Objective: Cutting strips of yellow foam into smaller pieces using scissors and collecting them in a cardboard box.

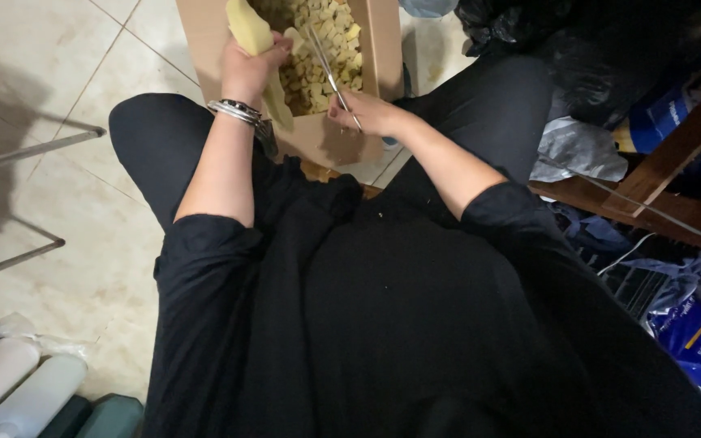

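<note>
My left hand (247,66) grips a pale yellow foam strip (255,40) over an open cardboard box (330,136) that sits between my knees. Silver bangles circle that wrist. In my right hand (371,112) are metal scissors (328,71), their blades pointing up toward the strip's edge above the box. Inside the box lie several small yellow foam cubes (322,61). I sit in black clothes, which fill the lower frame.
A tiled floor lies to the left, with a metal frame leg (34,150). Plastic bottles (22,385) stand at the lower left. On the right are a wooden furniture piece (667,162), grey and blue plastic bags (578,150) and black bags (529,24).
</note>
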